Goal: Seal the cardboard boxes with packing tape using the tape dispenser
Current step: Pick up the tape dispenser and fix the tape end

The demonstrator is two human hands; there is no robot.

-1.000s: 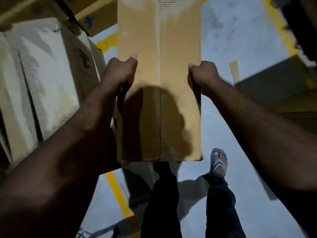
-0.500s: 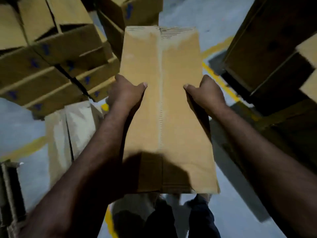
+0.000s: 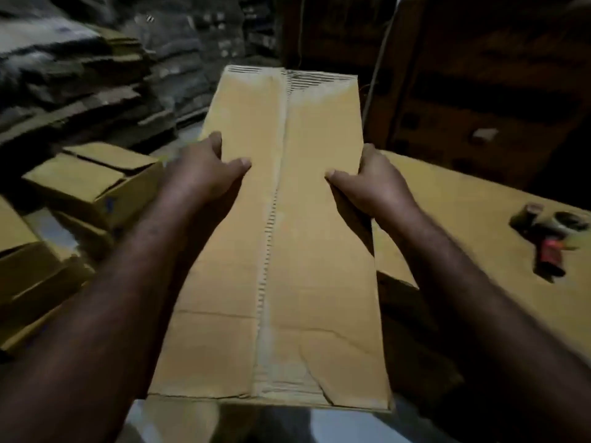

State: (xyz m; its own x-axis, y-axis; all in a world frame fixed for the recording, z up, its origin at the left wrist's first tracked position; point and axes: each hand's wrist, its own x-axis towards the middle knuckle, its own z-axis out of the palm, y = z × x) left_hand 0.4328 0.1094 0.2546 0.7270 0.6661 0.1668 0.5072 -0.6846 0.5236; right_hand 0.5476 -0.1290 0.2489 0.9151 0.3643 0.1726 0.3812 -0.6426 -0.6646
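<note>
Carrying the cardboard box [image 3: 287,235] chest-high, left hand [image 3: 204,174] and right hand [image 3: 371,183] clamp its side edges, thumbs on top; seam up, likely for taping; tape dispenser [image 3: 550,238] lies on the worktop [image 3: 463,203], right.

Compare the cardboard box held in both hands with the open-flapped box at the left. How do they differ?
The held box is gripped at its sides by the left hand and right hand; the left box rests on other boxes. The held box's flaps lie shut along a centre seam; the left box's flaps stand partly open. Both are brown cardboard.
</note>
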